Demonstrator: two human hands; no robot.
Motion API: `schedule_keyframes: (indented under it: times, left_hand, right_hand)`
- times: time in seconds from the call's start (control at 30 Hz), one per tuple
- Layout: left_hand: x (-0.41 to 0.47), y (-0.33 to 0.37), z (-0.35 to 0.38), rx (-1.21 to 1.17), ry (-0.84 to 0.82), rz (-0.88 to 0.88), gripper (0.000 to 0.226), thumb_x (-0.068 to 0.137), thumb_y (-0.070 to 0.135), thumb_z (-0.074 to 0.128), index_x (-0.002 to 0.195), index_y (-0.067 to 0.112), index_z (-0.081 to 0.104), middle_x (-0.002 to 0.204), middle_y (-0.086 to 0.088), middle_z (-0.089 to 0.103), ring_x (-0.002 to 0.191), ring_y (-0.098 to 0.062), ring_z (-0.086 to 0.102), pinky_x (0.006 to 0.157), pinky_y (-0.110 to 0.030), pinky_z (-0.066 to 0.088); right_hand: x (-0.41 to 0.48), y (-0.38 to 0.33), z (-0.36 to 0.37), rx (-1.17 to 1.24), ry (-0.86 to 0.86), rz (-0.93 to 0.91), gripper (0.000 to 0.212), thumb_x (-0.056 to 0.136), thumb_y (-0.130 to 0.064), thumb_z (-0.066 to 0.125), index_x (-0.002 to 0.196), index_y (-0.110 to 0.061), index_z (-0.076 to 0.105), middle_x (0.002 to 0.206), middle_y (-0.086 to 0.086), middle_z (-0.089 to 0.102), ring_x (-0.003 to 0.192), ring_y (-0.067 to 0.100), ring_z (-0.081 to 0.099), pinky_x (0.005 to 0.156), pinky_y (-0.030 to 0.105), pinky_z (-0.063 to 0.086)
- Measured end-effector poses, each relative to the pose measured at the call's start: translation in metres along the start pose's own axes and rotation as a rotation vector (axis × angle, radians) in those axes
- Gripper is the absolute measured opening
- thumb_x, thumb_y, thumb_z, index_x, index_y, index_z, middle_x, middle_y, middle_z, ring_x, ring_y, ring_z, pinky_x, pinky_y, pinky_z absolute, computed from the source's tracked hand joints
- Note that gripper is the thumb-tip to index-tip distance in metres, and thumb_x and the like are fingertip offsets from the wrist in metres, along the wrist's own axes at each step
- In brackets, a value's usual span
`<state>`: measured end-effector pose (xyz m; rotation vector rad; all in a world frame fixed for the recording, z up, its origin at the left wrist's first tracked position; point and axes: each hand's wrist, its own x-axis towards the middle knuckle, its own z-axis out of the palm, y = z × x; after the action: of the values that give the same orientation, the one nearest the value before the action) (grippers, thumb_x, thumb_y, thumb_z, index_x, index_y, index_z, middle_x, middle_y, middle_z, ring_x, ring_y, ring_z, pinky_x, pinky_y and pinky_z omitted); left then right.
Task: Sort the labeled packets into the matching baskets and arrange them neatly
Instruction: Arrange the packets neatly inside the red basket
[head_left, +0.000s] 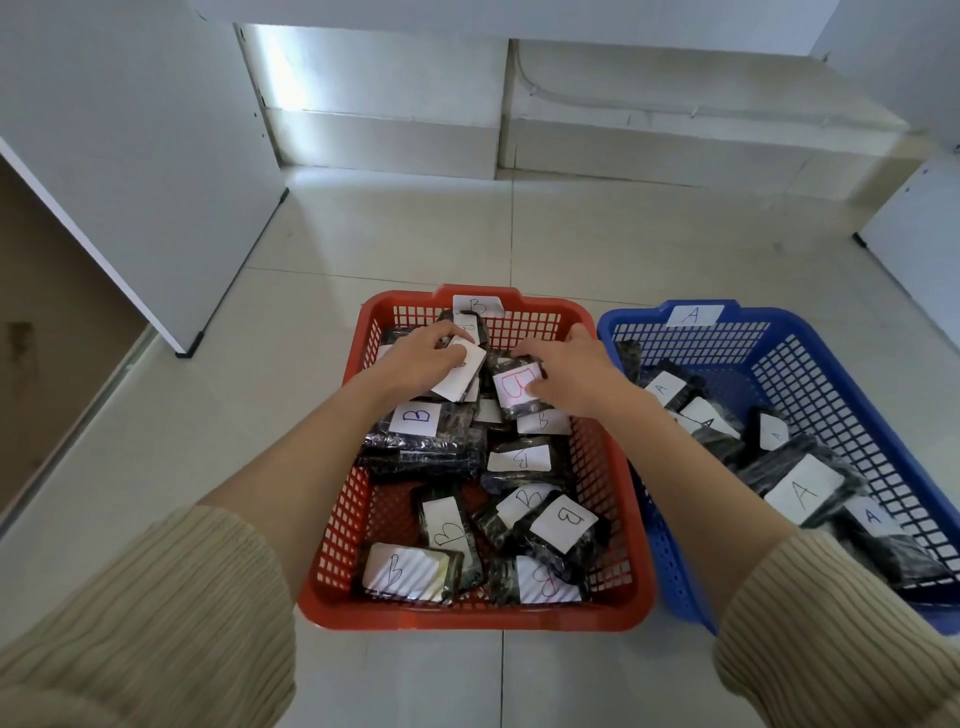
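Right hand (574, 375) pinches black red-B-labelled packet (514, 388), long axis roughly toward far rim of red mesh basket (467, 618); left hand (415, 364) grips adjacent white-labelled packet (460, 376).

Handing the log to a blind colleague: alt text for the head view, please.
Over the red basket tagged B, the left hand grips a white-labelled packet and the right hand grips a packet marked with a red B. Loose B packets fill that basket; the blue basket to its right, tagged A, holds A packets.

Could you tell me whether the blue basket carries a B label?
No, the blue basket bears an A label on its far rim.
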<state>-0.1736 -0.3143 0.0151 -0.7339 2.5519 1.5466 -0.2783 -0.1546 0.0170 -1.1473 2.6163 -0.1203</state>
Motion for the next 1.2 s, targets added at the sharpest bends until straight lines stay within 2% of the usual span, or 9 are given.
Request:
schedule_keyframes:
  times: [0.2, 0.3, 0.47, 0.63, 0.73, 0.83, 1.03, 1.13, 1.2]
  left_hand:
    - [0.000, 0.000, 0.001, -0.009, -0.002, 0.000, 0.025, 0.096, 0.017, 0.043, 0.119, 0.024, 0.051, 0.095, 0.006, 0.055, 0.079, -0.012, 0.057, 0.077, -0.033, 0.051]
    - [0.000, 0.000, 0.001, -0.007, 0.000, 0.001, 0.026, 0.095, 0.017, 0.043, 0.119, 0.025, 0.052, 0.097, 0.005, 0.056, 0.081, -0.013, 0.058, 0.080, -0.035, 0.051]
    - [0.000, 0.000, 0.001, 0.009, 0.005, 0.005, 0.027, 0.095, 0.018, 0.042, 0.118, 0.025, 0.052, 0.097, 0.006, 0.055, 0.083, -0.012, 0.057, 0.081, -0.036, 0.051]
    - [0.000, 0.000, 0.001, 0.010, 0.006, 0.002, 0.026, 0.094, 0.018, 0.043, 0.117, 0.026, 0.052, 0.098, 0.005, 0.056, 0.083, -0.012, 0.056, 0.081, -0.035, 0.051]
    - [0.001, 0.000, 0.001, 0.003, 0.008, -0.006, 0.027, 0.095, 0.018, 0.043, 0.118, 0.026, 0.052, 0.105, 0.000, 0.057, 0.083, -0.013, 0.056, 0.077, -0.032, 0.050]
    - [0.001, 0.001, 0.001, 0.002, 0.011, -0.016, 0.028, 0.095, 0.017, 0.043, 0.119, 0.025, 0.052, 0.110, -0.003, 0.056, 0.084, -0.014, 0.056, 0.076, -0.031, 0.050]
    - [-0.001, 0.002, 0.001, -0.002, 0.004, -0.020, 0.029, 0.095, 0.016, 0.044, 0.121, 0.024, 0.051, 0.114, -0.005, 0.054, 0.083, -0.013, 0.055, 0.071, -0.027, 0.048]
    - [-0.003, 0.005, -0.001, -0.128, -0.003, 0.020, 0.031, 0.093, 0.012, 0.052, 0.122, 0.021, 0.053, 0.114, -0.006, 0.059, 0.091, -0.015, 0.060, 0.076, -0.030, 0.055]
    - [-0.004, 0.009, -0.004, -0.273, 0.027, 0.055, 0.034, 0.086, 0.011, 0.064, 0.117, 0.024, 0.058, 0.114, -0.004, 0.065, 0.095, -0.015, 0.065, 0.087, -0.037, 0.054]
  right_hand:
    - [-0.007, 0.010, -0.001, -0.171, -0.068, 0.057, 0.046, 0.090, -0.018, 0.050, 0.134, -0.029, 0.045, 0.137, 0.009, 0.044, 0.137, 0.027, 0.015, 0.109, 0.062, 0.002]
    - [-0.010, 0.007, 0.003, -0.237, -0.027, 0.037, 0.047, 0.088, -0.018, 0.051, 0.133, -0.029, 0.046, 0.136, 0.007, 0.044, 0.134, 0.028, 0.016, 0.107, 0.063, 0.006]
    - [-0.015, 0.002, 0.006, -0.133, -0.126, -0.142, 0.061, 0.081, -0.017, 0.063, 0.130, -0.048, 0.046, 0.143, -0.010, 0.037, 0.132, 0.018, 0.020, 0.108, 0.059, 0.009]
    - [-0.013, 0.005, 0.005, -0.221, -0.105, -0.151, 0.045, 0.082, -0.027, 0.065, 0.122, -0.046, 0.053, 0.127, -0.004, 0.046, 0.121, 0.018, 0.030, 0.105, 0.055, 0.017]
    - [-0.011, 0.005, 0.003, -0.197, -0.145, -0.141, 0.042, 0.081, -0.034, 0.067, 0.120, -0.042, 0.053, 0.128, -0.003, 0.050, 0.126, 0.020, 0.029, 0.105, 0.055, 0.014]
    - [-0.010, 0.004, 0.002, -0.182, -0.141, -0.116, 0.039, 0.081, -0.040, 0.067, 0.117, -0.038, 0.054, 0.116, -0.001, 0.056, 0.121, 0.022, 0.031, 0.106, 0.054, 0.014]
    - [-0.011, 0.005, 0.005, -0.208, -0.105, -0.106, 0.039, 0.079, -0.042, 0.069, 0.114, -0.038, 0.055, 0.102, -0.004, 0.049, 0.119, 0.023, 0.029, 0.105, 0.056, 0.016]
    - [-0.012, 0.004, 0.000, 0.011, -0.023, -0.059, 0.039, 0.080, -0.043, 0.066, 0.118, -0.041, 0.054, 0.126, -0.003, 0.050, 0.132, 0.024, 0.023, 0.110, 0.054, 0.009]
    - [-0.016, -0.002, -0.011, 0.459, 0.107, 0.006, 0.031, 0.088, -0.038, 0.060, 0.118, -0.037, 0.056, 0.130, -0.003, 0.052, 0.130, 0.023, 0.038, 0.107, 0.044, 0.030]
